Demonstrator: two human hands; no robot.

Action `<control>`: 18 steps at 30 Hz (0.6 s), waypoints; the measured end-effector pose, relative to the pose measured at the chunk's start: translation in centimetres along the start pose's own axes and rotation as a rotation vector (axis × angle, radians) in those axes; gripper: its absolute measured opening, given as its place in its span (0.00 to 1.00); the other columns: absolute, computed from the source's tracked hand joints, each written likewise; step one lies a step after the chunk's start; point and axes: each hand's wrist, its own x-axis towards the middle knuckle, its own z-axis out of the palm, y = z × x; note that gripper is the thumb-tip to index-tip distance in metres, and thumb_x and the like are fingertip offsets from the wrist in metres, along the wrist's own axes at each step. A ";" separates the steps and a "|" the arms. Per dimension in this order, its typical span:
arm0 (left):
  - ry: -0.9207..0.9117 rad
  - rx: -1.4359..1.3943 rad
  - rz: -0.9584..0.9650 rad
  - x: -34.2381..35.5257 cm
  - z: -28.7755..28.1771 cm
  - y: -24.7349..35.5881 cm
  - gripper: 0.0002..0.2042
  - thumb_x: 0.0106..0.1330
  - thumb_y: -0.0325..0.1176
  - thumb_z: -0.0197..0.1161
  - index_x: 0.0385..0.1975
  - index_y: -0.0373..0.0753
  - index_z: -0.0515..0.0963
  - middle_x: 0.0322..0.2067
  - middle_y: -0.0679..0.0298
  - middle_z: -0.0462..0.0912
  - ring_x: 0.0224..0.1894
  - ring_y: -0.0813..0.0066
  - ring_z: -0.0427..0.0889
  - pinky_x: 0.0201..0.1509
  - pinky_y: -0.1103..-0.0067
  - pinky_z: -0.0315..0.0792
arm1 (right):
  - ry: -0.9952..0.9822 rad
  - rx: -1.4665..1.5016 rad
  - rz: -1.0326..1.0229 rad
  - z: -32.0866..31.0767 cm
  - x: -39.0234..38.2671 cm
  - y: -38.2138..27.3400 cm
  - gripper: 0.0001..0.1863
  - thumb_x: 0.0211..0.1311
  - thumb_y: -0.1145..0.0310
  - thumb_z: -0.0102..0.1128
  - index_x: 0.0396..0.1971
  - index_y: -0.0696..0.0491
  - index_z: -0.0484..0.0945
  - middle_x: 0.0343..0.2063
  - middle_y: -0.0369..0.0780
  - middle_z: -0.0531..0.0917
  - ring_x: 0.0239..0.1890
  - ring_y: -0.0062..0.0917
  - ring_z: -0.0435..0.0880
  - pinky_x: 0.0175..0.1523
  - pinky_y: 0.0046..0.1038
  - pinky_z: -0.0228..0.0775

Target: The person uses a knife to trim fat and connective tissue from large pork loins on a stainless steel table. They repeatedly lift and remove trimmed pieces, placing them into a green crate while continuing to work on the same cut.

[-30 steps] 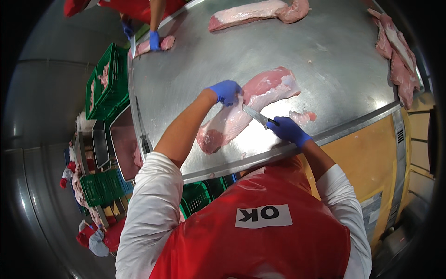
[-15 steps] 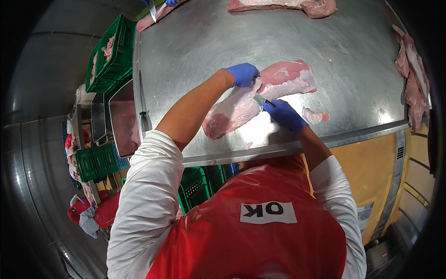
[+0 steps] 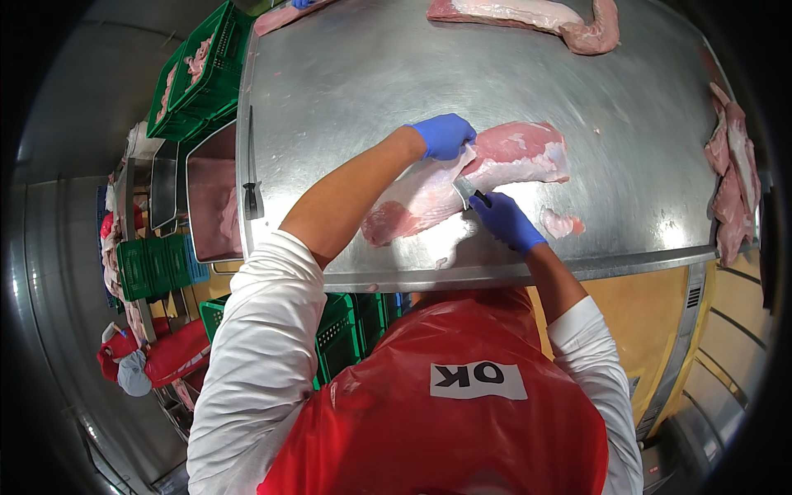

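Observation:
A long pink piece of meat with a pale layer (image 3: 516,155) lies diagonally on the steel table (image 3: 330,82). My blue-gloved left hand (image 3: 444,137) is closed on a whitish flap of that meat, near its middle. My right hand (image 3: 505,221), also gloved in blue, grips a black-handled knife (image 3: 462,188), whose blade is at the meat just below my left fingers, partly hidden in it. A small scrap of meat (image 3: 561,222) rests right of my right hand.
More meat lies at the top (image 3: 511,15) and right (image 3: 733,173) edges. A co-worker's gloved hand (image 3: 302,4) touches meat at top left. Green crates (image 3: 216,70), a steel tub (image 3: 198,198) and another knife (image 3: 250,196) are left. Another person in red (image 3: 169,355) works lower left.
My hands and the knife have moved rightward in the picture; the knife's blade is more hidden at the meat. The view has shifted, leaving the co-worker at top left mostly out of frame.

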 end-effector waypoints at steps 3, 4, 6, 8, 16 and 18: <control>-0.007 0.011 0.014 -0.4 -0.7 0.1 0.17 0.61 0.27 0.62 0.50 0.42 0.86 0.43 0.48 0.89 0.44 0.45 0.86 0.51 0.64 0.78 | 0.016 -0.036 -0.018 0.6 0.3 1.4 0.26 0.77 0.47 0.56 0.39 0.60 0.84 0.23 0.43 0.83 0.20 0.25 0.78 0.29 0.35 0.72; 0.002 0.001 0.016 -0.5 -0.9 0.2 0.17 0.61 0.27 0.62 0.50 0.42 0.86 0.42 0.48 0.89 0.44 0.45 0.86 0.51 0.64 0.78 | 0.020 -0.055 -0.037 0.6 0.3 3.0 0.26 0.77 0.47 0.56 0.39 0.59 0.84 0.22 0.42 0.82 0.18 0.24 0.77 0.27 0.34 0.71; 0.028 -0.028 0.005 -0.9 -0.5 -0.1 0.16 0.61 0.27 0.62 0.49 0.42 0.86 0.41 0.48 0.89 0.43 0.45 0.86 0.50 0.63 0.78 | -0.042 0.022 -0.010 0.1 -1.8 5.0 0.26 0.77 0.47 0.55 0.40 0.59 0.84 0.21 0.42 0.82 0.18 0.23 0.77 0.27 0.33 0.71; 0.071 -0.050 0.034 -1.1 -0.1 -0.3 0.16 0.61 0.26 0.62 0.48 0.42 0.86 0.41 0.49 0.89 0.43 0.46 0.86 0.50 0.63 0.78 | -0.071 0.058 0.007 0.2 -3.0 5.4 0.26 0.77 0.47 0.55 0.40 0.58 0.84 0.21 0.42 0.81 0.18 0.22 0.75 0.26 0.33 0.71; 0.107 -0.082 0.014 -2.3 -0.5 0.5 0.16 0.60 0.23 0.60 0.46 0.43 0.86 0.40 0.49 0.89 0.43 0.47 0.86 0.49 0.63 0.78 | -0.034 0.009 -0.011 2.1 0.9 1.8 0.25 0.76 0.49 0.56 0.40 0.60 0.83 0.27 0.46 0.85 0.29 0.32 0.84 0.40 0.37 0.76; 0.099 -0.088 0.001 -2.8 -1.1 0.9 0.14 0.61 0.24 0.60 0.45 0.42 0.86 0.39 0.49 0.88 0.43 0.46 0.86 0.49 0.62 0.78 | 0.028 0.008 -0.082 2.8 1.5 3.5 0.25 0.76 0.50 0.56 0.41 0.61 0.83 0.29 0.48 0.86 0.33 0.35 0.85 0.44 0.38 0.77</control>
